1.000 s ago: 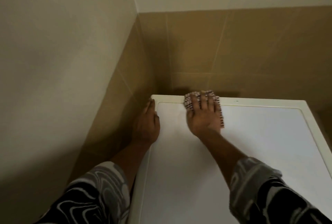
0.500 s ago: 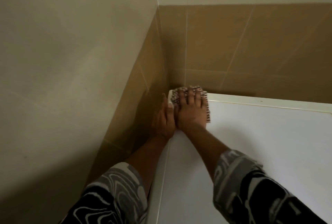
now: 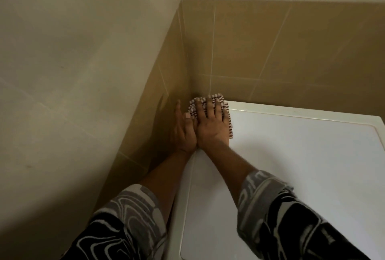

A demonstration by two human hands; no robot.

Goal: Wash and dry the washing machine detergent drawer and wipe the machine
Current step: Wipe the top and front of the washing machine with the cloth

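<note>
Head view only.

Hidden/cut off: only the top panel of the washing machine [image 3: 291, 155] is in frame. Its front and right side run off the bottom and right edges. The far-left corner of the panel is covered by the checked cloth [image 3: 216, 98] and both hands. Most of the cloth is under the right hand [image 3: 210, 128], with only its far edge and right edge showing. Light is dim, and the gap between machine and tiled wall [image 3: 270, 51] is in shadow. There is a small dark mark on the rear rim [image 3: 298, 111], too small to make out.

Hands: the right hand lies palm down, fingers straight and slightly spread, pressing the cloth flat onto the corner, fingertips reaching the rear rim. It is not curled round the cloth. The left hand [image 3: 183, 132] rests on the machine's left edge, just beside the right hand and touching it. Its fingers are straight and point at the wall corner, with the thumb lying up on top next to the cloth, and it holds nothing. Both forearms are bare. The patterned black-and-grey sleeves [image 3: 281, 207] are pushed up below the elbows.

The machine sits tight into the tiled corner, with the cloth on top at its rear left.
</note>
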